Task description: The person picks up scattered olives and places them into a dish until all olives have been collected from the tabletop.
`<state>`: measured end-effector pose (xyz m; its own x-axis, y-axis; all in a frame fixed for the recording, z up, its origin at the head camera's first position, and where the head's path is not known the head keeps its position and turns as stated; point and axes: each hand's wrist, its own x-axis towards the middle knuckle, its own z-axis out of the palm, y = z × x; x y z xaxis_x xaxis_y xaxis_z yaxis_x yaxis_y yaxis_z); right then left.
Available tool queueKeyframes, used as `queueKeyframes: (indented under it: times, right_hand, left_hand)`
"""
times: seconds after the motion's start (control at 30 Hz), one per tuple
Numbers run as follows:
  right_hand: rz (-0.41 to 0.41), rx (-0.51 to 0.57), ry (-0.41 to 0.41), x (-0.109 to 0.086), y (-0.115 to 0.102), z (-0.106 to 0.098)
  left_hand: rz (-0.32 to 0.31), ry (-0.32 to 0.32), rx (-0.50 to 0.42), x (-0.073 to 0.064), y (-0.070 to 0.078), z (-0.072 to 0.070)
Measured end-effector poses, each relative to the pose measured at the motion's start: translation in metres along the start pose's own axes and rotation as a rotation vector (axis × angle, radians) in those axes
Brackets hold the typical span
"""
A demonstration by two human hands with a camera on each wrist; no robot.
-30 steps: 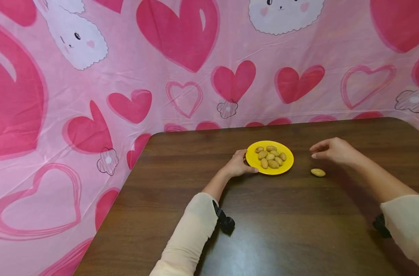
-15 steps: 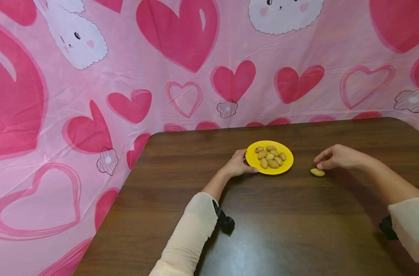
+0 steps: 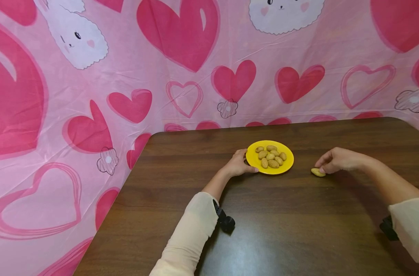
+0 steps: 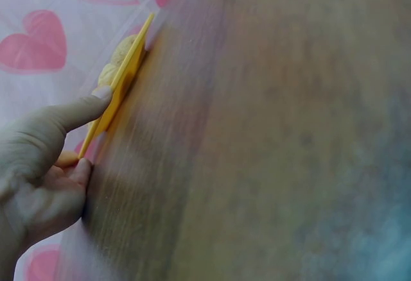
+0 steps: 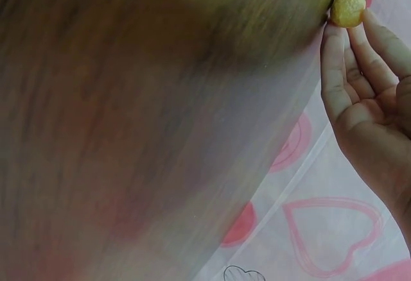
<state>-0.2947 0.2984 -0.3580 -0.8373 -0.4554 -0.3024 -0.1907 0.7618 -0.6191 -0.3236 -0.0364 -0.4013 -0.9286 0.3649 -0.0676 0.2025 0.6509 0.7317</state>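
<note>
At the left side of a yellow plate, my left hand grips the rim, thumb on top and fingers at the edge and beneath. Several small olive-yellow oval fruits lie grouped on the plate; their exact kind is unclear. To the plate's right, my right hand pinches one more such fruit low over the table. In the right wrist view that fruit sits between thumb and fingertips. The left wrist view shows the plate edge-on, with the left thumb pressing its rim.
Both hands work over a dark brown wooden table. Behind it and at its left hangs a pink cloth printed with hearts and white animals. A black wrist camera juts from the left sleeve.
My right hand has come down and slightly right onto the lone fruit, and its thumb and fingers have closed around it. The left hand and the plate have stayed put.
</note>
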Motion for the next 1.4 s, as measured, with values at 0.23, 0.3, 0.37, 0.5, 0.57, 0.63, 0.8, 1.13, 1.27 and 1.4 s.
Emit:
queueKeyframes:
  times: [0.23, 0.3, 0.37, 0.5, 0.57, 0.63, 0.8, 1.13, 1.27, 1.4]
  right_hand:
    - [-0.001, 0.017, -0.002, 0.002, -0.001, 0.001]
    - [-0.017, 0.022, 0.004, 0.002, -0.001, 0.001]
    - [-0.023, 0.024, 0.016, 0.002, 0.000, 0.001]
    - [-0.034, 0.020, 0.048, 0.002, -0.001, 0.000]
    - [-0.041, 0.013, 0.064, 0.002, -0.002, 0.000]
    - [-0.047, 0.009, 0.079, 0.003, -0.002, 0.000]
    - [-0.055, -0.012, 0.109, 0.005, -0.004, 0.000]
    - [-0.026, -0.072, 0.170, 0.009, -0.010, 0.001]
    - [-0.017, -0.076, 0.214, 0.011, -0.013, 0.002]
    - [-0.010, -0.080, 0.272, 0.013, -0.016, 0.003]
  left_hand:
    - [-0.003, 0.001, -0.002, 0.000, 0.000, 0.000]
    - [-0.003, 0.000, -0.002, 0.000, 0.000, 0.000]
    - [-0.003, -0.003, -0.001, 0.000, 0.000, -0.001]
    - [-0.006, -0.007, -0.002, 0.000, 0.000, -0.001]
    - [-0.006, -0.007, -0.001, 0.000, 0.000, -0.001]
    - [-0.005, -0.007, 0.000, 0.001, -0.001, -0.001]
    - [-0.002, -0.005, 0.003, 0.001, -0.001, 0.000]
    - [-0.006, -0.007, 0.002, 0.001, -0.001, 0.000]
    - [-0.007, -0.006, -0.006, 0.001, 0.000, 0.000]
    - [-0.005, -0.004, -0.009, 0.000, 0.000, 0.000]
